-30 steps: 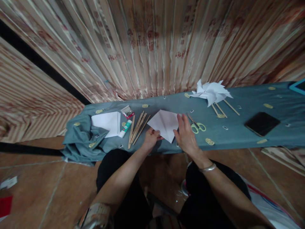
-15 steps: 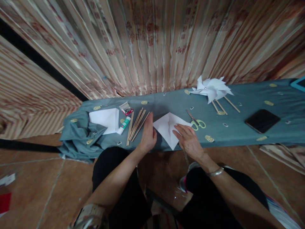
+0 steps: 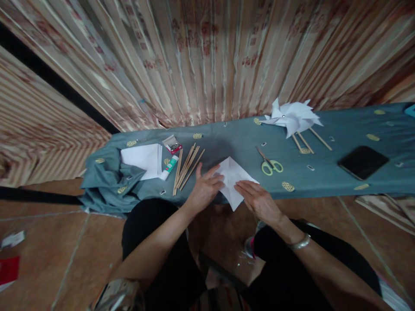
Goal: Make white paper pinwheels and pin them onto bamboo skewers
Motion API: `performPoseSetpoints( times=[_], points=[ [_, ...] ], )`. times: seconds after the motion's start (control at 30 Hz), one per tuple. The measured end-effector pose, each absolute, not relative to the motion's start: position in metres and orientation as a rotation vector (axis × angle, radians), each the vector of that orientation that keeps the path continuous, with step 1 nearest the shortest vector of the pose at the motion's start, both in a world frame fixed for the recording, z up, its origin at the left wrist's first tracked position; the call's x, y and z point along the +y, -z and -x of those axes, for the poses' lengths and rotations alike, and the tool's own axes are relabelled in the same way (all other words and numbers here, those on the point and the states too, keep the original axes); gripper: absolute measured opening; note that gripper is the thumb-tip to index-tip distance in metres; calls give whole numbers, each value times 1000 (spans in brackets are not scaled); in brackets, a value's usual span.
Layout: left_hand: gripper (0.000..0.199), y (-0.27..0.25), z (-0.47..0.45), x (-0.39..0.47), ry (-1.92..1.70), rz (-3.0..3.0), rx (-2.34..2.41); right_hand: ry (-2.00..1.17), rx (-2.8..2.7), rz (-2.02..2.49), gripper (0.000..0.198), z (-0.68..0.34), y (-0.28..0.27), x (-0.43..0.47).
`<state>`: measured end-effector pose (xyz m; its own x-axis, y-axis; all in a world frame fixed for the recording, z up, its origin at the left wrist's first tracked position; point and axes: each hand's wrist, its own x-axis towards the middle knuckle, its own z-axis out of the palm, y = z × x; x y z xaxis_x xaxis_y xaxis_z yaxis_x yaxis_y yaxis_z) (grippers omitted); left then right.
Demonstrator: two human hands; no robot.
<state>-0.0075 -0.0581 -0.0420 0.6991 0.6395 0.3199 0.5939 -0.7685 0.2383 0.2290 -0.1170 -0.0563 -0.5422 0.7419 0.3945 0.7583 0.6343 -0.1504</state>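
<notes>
Head view: your left hand (image 3: 205,190) and right hand (image 3: 259,199), fingers spread flat, press the folded paper (image 3: 234,180); next, crease its edge firmly.

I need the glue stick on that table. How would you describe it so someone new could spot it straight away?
Start at the long table under the blue-grey cloth and go to its left end, where a stack of white paper lies. The glue stick lies slanted just right of that stack, beside the bundle of wooden sticks. It is the only short white tube with a green band there.
</notes>
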Motion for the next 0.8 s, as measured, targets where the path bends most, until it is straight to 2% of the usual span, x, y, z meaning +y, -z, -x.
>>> performPoseSetpoints(
  times=[0.2, 0.37, 0.43, 0.6, 0.8],
  points=[
    [21, 39, 8, -64, -476, -2567, 1037, -389, -2152, 1240, 31, -239, 57, -119],
    [21, 37, 4, -61, -509, -2387, 1145, -687, -1754, 1503, 31, -239, 55, -104],
    [22, 39, 3, -60, -532, -2346, 1209, -722, -1644, 1554, 35, -239, 58, -99],
    [50, 46, 4, -60, -566, -2264, 1332, -820, -1547, 1581, 38, -237, 61, -89],
    [53, 47, 3, -59, -548, -2245, 1365, -669, -1592, 1675, 36, -235, 56, -79]
  ],
)
